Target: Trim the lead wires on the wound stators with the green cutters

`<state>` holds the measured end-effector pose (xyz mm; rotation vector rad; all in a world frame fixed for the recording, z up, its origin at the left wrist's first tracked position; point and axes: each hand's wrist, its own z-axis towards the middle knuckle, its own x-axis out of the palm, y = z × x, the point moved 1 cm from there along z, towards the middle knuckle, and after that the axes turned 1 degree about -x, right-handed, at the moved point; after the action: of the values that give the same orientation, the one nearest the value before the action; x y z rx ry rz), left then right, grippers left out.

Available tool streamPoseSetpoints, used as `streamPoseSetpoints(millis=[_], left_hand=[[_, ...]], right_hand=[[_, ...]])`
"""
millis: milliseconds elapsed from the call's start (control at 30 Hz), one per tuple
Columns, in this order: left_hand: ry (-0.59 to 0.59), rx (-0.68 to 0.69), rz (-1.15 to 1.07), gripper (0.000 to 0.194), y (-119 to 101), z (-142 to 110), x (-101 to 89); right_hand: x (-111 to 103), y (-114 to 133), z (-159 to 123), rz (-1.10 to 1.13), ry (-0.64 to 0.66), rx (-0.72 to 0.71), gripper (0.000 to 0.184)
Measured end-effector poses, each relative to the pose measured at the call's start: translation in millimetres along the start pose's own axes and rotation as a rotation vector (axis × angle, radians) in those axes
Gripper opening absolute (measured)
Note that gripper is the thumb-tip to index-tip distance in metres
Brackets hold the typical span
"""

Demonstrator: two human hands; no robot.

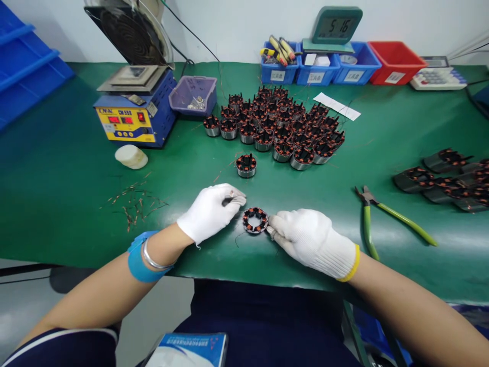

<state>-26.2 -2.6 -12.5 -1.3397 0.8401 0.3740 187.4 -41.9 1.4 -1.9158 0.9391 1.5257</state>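
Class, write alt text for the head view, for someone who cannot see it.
At a green table, a gloved right hand touches a copper-wound ring, the gloved left hand close by; similar rings stand beyond, green-handled pliers lie right.

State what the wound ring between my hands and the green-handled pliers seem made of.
Wound ring: copper-coloured coils, likely copper wire; matte black parts, probably plastic; grey rim, apparently metal.
Pliers: dull grey head, likely steel; smooth green grips, plastic or rubber.
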Motion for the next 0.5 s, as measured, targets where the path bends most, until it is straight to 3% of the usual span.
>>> streamPoseSetpoints(millis=[67, 133, 200, 233, 267, 333, 400, 500], left_hand=[[-0.013, -0.006, 0.278, 0.018, 4, -1, -6.1], [-0.161, 0.036, 0.43, 0.014, 2, -6, -11.1], [-0.369, 0.16, 0.358, 0.009, -5, -13, -11.4], [-0.413, 0.263, 0.273, 0.014, -10, -17, -9.0], [-0.387, 0.363, 0.198, 0.026, -16, -21, -5.1], [-0.178, 0.486, 0.138, 0.047, -24, -24, 5.1], [0.055, 0.488, 0.159, 0.049, -27, -23, 13.2], [0.195, 0.415, 0.142, 0.04, -23, -18, 14.6]], right_hand=[[1, 0, 0, 0.008, -0.006, -0.004, 0.026], [2, 0, 0, 0.015, -0.017, -0.005, 0.026], [2, 0, 1, 0.026, -0.029, -0.002, 0.028], [2, 0, 1, 0.035, -0.034, -0.001, 0.028], [2, 0, 1, 0.047, -0.038, 0.001, 0.028], [0, -1, 1, 0.094, -0.036, 0.001, 0.027], [-2, -3, 0, 0.182, -0.033, -0.003, 0.025], [-5, -8, 0, 0.356, -0.066, -0.02, 0.027]])
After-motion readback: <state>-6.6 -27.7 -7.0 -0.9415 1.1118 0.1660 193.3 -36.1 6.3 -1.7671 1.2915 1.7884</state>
